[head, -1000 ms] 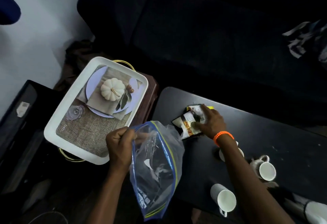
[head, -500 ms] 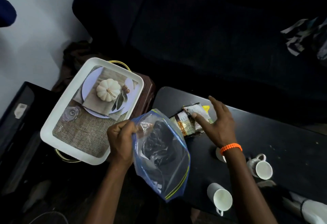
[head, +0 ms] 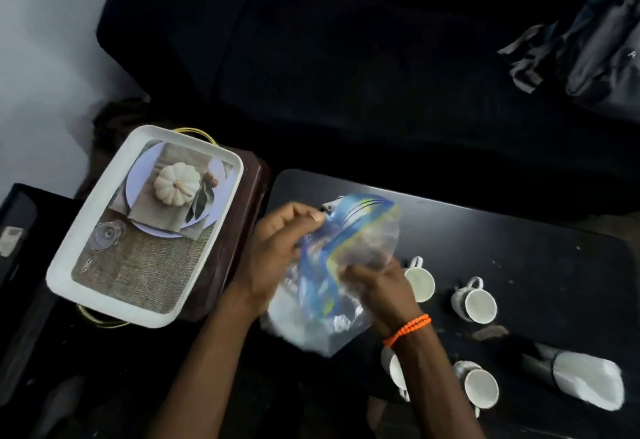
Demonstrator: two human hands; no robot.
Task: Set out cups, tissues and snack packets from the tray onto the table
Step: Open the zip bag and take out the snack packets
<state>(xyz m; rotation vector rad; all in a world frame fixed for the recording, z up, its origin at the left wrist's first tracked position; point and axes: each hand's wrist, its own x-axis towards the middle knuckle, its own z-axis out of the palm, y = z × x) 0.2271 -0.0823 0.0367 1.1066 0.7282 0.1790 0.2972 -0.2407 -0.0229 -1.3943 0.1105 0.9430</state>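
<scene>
My left hand (head: 277, 248) and my right hand (head: 381, 286) both grip a clear zip bag (head: 332, 279) with a blue and yellow seal, held over the near left end of the black table (head: 519, 258). The bag is blurred; the snack packets are hidden behind it. Several white cups stand on the table to the right: one (head: 420, 282) just beside my right hand, one (head: 476, 301) further right, one (head: 479, 386) near the front edge, and one (head: 393, 369) partly behind my wrist. The white tray (head: 83, 251) lies to the left, with a printed pumpkin picture on its floor.
The tray rests on a brown stool (head: 242, 230) beside the table. A white roll or packet (head: 585, 379) lies at the table's front right. A dark sofa (head: 346, 74) runs behind the table, with a bundle of cloth (head: 588, 40) on its right end.
My right hand left the snack packets on the table and came back to grasp the bag. Both hands now hold the bag, lifted over the packets' spot; the view shifted slightly right.
</scene>
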